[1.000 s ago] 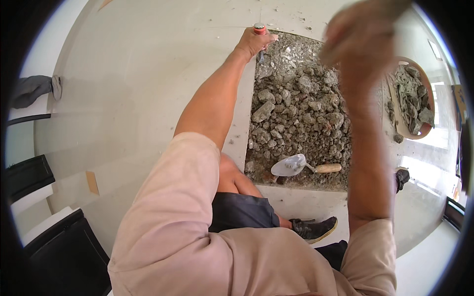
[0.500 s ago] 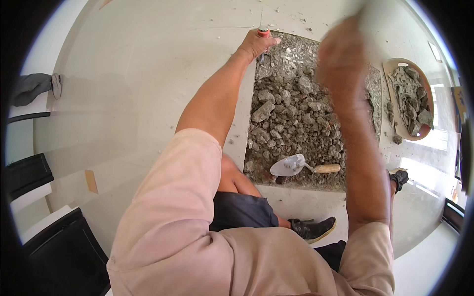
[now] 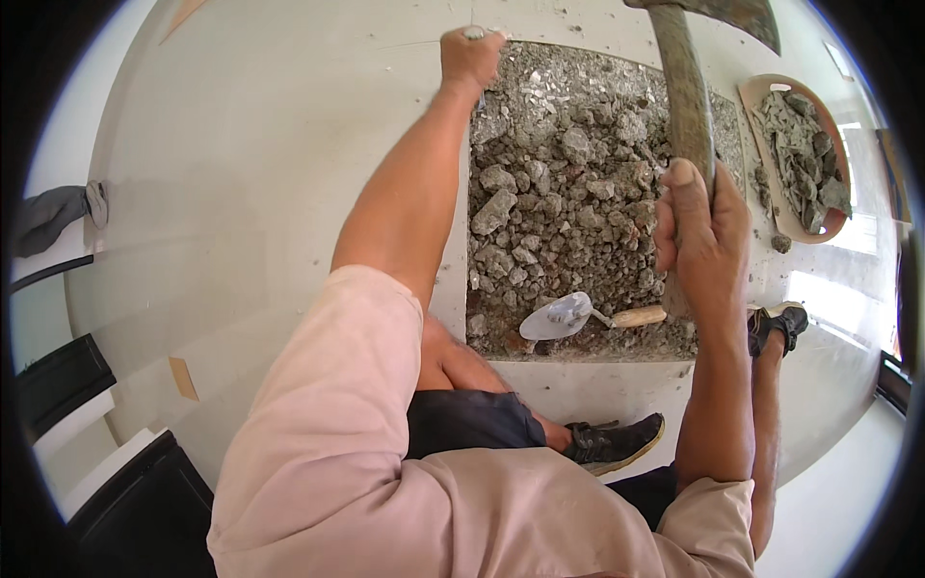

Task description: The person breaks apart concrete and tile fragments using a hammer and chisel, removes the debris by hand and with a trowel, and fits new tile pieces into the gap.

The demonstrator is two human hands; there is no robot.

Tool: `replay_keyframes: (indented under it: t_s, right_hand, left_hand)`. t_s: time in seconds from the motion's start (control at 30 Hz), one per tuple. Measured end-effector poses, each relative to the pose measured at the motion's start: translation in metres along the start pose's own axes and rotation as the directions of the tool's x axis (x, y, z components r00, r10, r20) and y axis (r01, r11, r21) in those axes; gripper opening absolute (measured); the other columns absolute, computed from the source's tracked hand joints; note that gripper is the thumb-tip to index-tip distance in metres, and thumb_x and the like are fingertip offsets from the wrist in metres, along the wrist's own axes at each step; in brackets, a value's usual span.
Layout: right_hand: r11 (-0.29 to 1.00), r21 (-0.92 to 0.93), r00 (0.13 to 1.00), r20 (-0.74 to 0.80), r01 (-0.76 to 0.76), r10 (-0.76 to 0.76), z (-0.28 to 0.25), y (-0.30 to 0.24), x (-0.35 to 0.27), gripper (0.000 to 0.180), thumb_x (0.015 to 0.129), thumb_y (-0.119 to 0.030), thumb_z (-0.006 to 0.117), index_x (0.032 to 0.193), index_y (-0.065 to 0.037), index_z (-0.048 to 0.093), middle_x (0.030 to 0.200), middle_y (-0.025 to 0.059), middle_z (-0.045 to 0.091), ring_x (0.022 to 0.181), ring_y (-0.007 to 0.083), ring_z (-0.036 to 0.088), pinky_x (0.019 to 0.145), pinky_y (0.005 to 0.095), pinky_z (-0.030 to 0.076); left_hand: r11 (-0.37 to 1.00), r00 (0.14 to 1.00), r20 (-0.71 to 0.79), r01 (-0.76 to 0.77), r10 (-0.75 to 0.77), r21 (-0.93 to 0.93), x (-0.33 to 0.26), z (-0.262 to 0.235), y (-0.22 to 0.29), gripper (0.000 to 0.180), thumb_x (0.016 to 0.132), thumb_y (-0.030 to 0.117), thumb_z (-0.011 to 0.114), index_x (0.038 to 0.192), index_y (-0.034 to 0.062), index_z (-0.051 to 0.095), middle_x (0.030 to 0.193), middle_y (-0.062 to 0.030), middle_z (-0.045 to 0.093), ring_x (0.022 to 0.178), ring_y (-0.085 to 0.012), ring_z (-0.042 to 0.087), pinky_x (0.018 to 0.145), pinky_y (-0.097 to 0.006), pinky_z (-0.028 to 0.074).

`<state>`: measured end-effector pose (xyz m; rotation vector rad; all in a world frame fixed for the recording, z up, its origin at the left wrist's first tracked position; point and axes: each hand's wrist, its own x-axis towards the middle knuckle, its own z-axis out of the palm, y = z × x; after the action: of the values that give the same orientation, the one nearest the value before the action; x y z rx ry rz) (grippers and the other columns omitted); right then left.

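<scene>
Head view: hammer raised over rubble pit

Broken rubble (image 3: 578, 212) filling a square floor opening; trowel (image 3: 568, 316) lying at its near edge, brown tray (image 3: 761, 96) of debris far right. Right hand (image 3: 701, 236) clamped around hammer (image 3: 689, 106) handle, head high. Left hand (image 3: 469, 56) closed on chisel (image 3: 473, 33) at pit's far-left corner.

The floor (image 3: 241, 173) is pale and smooth, dusted with grit near a square opening filled with broken rubble (image 3: 578, 202). On the rubble, near its close edge, lies a trowel (image 3: 578, 313), blade to the left, wooden handle to the right. To the right of the opening a shallow round pan (image 3: 756, 96) of grey debris sits on the floor. A small brown scrap (image 3: 183, 378) lies on the floor at the left, well apart from the rubble.
</scene>
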<state>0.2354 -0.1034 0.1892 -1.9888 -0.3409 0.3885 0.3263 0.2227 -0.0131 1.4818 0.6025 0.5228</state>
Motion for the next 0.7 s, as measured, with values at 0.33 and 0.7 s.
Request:
replay_keyframes:
  t_s: [0.33,0.7]
  right_hand:
    - [0.974,0.144,0.979,-0.079,-0.175,0.187,-0.009,0.05,-0.003,0.034,0.11,-0.038,0.056,0.106,-0.004,0.059,0.068,-0.0016,0.052,0.048,0.0058,0.046,0.041,0.0223,0.038]
    - [0.942,0.238,0.967,-0.036,-0.238,0.254,-0.032,0.057,-0.037,0.04,0.111,-0.041,0.052,0.102,-0.003,0.057,0.066,-0.0005,0.052,0.045,0.0066,0.047,0.039,0.0233,0.039]
  left_hand:
    - [0.927,0.926,-0.047,0.372,-0.374,-0.058,0.074,0.018,-0.014,0.023,0.098,0.017,0.058,0.088,-0.0027,0.062,0.057,-0.0087,0.05,0.04,-0.0216,0.046,0.04,-0.041,0.041]
    - [0.981,0.992,0.108,-0.037,0.059,-0.191,-0.03,-0.008,0.036,0.032,0.089,0.004,0.071,0.063,0.0083,0.052,0.054,-0.0059,0.052,0.045,-0.0156,0.048,0.045,-0.036,0.042]
